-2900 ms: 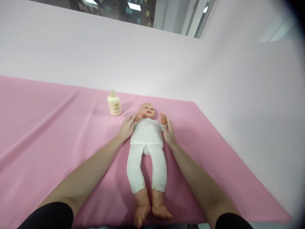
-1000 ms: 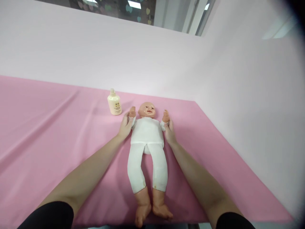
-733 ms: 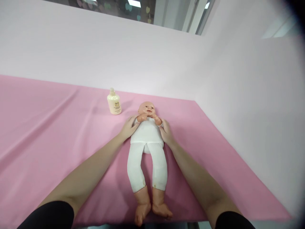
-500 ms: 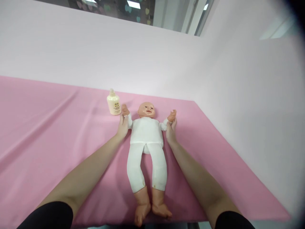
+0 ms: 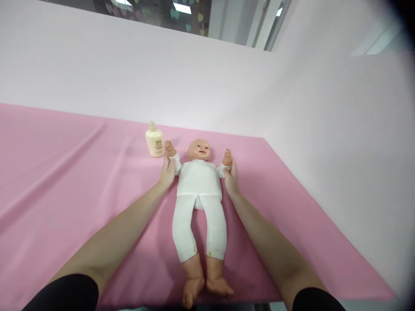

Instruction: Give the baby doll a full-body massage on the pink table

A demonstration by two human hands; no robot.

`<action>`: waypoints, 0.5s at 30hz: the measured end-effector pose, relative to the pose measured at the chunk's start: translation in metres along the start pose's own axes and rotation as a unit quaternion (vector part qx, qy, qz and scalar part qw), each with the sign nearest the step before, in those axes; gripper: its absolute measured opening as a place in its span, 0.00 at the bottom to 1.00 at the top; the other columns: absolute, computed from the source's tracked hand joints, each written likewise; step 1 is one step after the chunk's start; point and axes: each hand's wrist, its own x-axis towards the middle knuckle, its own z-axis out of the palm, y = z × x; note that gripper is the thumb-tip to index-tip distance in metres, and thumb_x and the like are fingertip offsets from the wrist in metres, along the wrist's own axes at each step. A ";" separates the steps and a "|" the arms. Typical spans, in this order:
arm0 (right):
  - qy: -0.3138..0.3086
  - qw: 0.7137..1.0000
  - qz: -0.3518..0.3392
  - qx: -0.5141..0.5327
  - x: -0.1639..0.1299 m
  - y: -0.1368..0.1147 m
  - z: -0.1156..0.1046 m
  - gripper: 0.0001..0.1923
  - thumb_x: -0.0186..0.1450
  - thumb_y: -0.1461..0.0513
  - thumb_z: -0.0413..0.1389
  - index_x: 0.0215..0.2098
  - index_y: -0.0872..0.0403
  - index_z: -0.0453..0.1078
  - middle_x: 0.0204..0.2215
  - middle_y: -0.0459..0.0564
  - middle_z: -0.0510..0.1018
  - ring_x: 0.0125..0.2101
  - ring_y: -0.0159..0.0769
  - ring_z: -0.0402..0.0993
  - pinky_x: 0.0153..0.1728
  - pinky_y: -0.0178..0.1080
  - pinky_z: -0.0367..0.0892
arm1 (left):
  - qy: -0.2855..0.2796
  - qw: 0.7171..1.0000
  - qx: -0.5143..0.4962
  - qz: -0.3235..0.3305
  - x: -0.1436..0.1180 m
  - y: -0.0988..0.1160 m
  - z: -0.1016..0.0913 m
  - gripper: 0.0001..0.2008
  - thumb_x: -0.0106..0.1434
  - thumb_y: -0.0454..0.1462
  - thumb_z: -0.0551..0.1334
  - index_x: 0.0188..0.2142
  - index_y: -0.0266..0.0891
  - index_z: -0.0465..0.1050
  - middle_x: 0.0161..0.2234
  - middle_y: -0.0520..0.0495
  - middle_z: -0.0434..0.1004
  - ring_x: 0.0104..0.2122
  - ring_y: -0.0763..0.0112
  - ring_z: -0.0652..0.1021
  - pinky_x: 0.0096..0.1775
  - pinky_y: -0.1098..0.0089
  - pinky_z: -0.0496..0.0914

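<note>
Left grip [image 5: 167, 175] and right grip [image 5: 231, 179] clasp the white-sleeved forearms [image 5: 176, 162] of a bald, white-clothed plastic doll [image 5: 199, 179] between them.

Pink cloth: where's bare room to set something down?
Bare pink cloth spreads left of the cream-coloured bottle, and between the right forearm and the white wall. It's crowded between the bottle and baby doll, where the left hand holds the doll's arm.
</note>
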 end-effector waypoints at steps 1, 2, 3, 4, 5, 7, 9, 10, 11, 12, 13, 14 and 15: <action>-0.020 1.000 0.002 -0.020 -0.001 -0.002 0.001 0.29 0.64 0.58 0.49 0.64 0.50 0.55 0.63 0.52 0.61 0.62 0.40 0.58 0.63 0.49 0.53 | -0.026 0.998 0.046 0.031 -0.003 0.006 0.001 0.22 0.68 0.48 0.51 0.58 0.45 0.58 0.57 0.42 0.65 0.58 0.61 0.67 0.60 0.59 0.61; -0.037 0.998 0.007 -0.046 -0.002 -0.002 0.002 0.28 0.64 0.58 0.50 0.63 0.49 0.57 0.62 0.51 0.63 0.61 0.40 0.59 0.62 0.50 0.54 | -0.057 0.992 0.090 0.064 -0.005 0.011 0.003 0.22 0.68 0.47 0.52 0.58 0.42 0.58 0.56 0.41 0.66 0.57 0.60 0.67 0.59 0.57 0.61; -0.050 0.996 0.009 -0.076 -0.003 -0.001 0.002 0.27 0.64 0.59 0.50 0.62 0.49 0.59 0.60 0.51 0.66 0.60 0.41 0.60 0.62 0.50 0.54 | -0.088 0.983 0.132 0.094 -0.007 0.015 0.004 0.22 0.68 0.46 0.52 0.58 0.40 0.59 0.55 0.39 0.67 0.56 0.58 0.68 0.59 0.56 0.61; -0.064 0.992 0.006 -0.106 -0.004 0.000 0.003 0.25 0.64 0.60 0.50 0.60 0.48 0.62 0.59 0.51 0.68 0.59 0.41 0.62 0.62 0.51 0.54 | -0.118 0.971 0.170 0.118 -0.008 0.019 0.005 0.22 0.67 0.45 0.53 0.58 0.40 0.60 0.54 0.39 0.68 0.55 0.57 0.68 0.58 0.54 0.61; -0.075 0.989 -0.002 -0.131 -0.005 0.002 0.003 0.24 0.63 0.61 0.50 0.58 0.48 0.64 0.57 0.51 0.69 0.58 0.41 0.63 0.62 0.50 0.54 | -0.142 0.960 0.201 0.134 -0.008 0.022 0.006 0.22 0.66 0.44 0.54 0.58 0.40 0.61 0.54 0.39 0.68 0.55 0.56 0.68 0.58 0.53 0.61; -0.088 0.984 -0.018 -0.155 -0.006 0.004 0.003 0.23 0.63 0.62 0.49 0.56 0.48 0.66 0.55 0.51 0.70 0.57 0.40 0.63 0.62 0.50 0.54 | -0.161 0.948 0.233 0.147 -0.009 0.026 0.008 0.23 0.66 0.43 0.55 0.58 0.40 0.61 0.54 0.39 0.68 0.55 0.55 0.68 0.58 0.52 0.60; -0.073 0.986 -0.011 -0.148 -0.007 0.004 0.004 0.24 0.63 0.61 0.49 0.58 0.50 0.64 0.56 0.53 0.69 0.58 0.41 0.63 0.62 0.50 0.54 | -0.140 0.954 0.220 0.146 -0.010 0.027 0.008 0.24 0.66 0.43 0.54 0.60 0.39 0.58 0.55 0.38 0.67 0.56 0.55 0.67 0.59 0.51 0.59; -0.058 0.989 0.000 -0.136 -0.007 0.003 0.004 0.25 0.63 0.61 0.49 0.60 0.51 0.61 0.58 0.54 0.68 0.59 0.41 0.62 0.62 0.51 0.54 | -0.120 0.962 0.200 0.142 -0.010 0.026 0.008 0.24 0.67 0.43 0.53 0.60 0.38 0.56 0.57 0.37 0.65 0.58 0.56 0.66 0.60 0.51 0.58; -0.041 0.992 0.010 -0.118 -0.007 0.002 0.003 0.27 0.64 0.60 0.49 0.62 0.52 0.58 0.59 0.55 0.66 0.60 0.42 0.61 0.62 0.51 0.54 | -0.097 0.970 0.175 0.135 -0.010 0.025 0.007 0.25 0.68 0.43 0.52 0.61 0.38 0.54 0.58 0.36 0.63 0.59 0.56 0.65 0.61 0.52 0.57; -0.025 0.995 0.016 -0.099 -0.006 0.000 0.003 0.29 0.64 0.59 0.50 0.63 0.52 0.55 0.61 0.56 0.63 0.61 0.42 0.59 0.62 0.51 0.53 | -0.075 0.978 0.148 0.126 -0.009 0.022 0.006 0.25 0.68 0.43 0.52 0.62 0.38 0.52 0.60 0.35 0.61 0.60 0.57 0.63 0.62 0.53 0.56; -0.006 0.997 0.015 -0.081 -0.006 -0.001 0.002 0.31 0.64 0.59 0.49 0.65 0.52 0.51 0.63 0.56 0.60 0.63 0.41 0.56 0.63 0.51 0.53 | -0.049 0.985 0.123 0.114 -0.008 0.019 0.004 0.26 0.68 0.43 0.51 0.62 0.39 0.50 0.61 0.36 0.59 0.62 0.58 0.61 0.63 0.54 0.55; 0.014 0.998 0.010 -0.065 -0.004 -0.001 0.000 0.32 0.64 0.60 0.49 0.65 0.51 0.49 0.65 0.56 0.57 0.64 0.40 0.53 0.63 0.51 0.51 | -0.023 0.989 0.102 0.102 -0.007 0.015 0.002 0.26 0.69 0.43 0.51 0.63 0.41 0.48 0.63 0.36 0.56 0.63 0.59 0.59 0.64 0.54 0.54; 0.036 0.998 0.005 -0.054 -0.003 0.000 -0.002 0.33 0.64 0.60 0.49 0.66 0.51 0.46 0.66 0.55 0.54 0.65 0.40 0.51 0.64 0.50 0.50 | -0.014 0.991 0.092 0.094 -0.004 0.010 0.001 0.26 0.69 0.44 0.49 0.64 0.43 0.44 0.64 0.37 0.54 0.65 0.60 0.57 0.64 0.54 0.53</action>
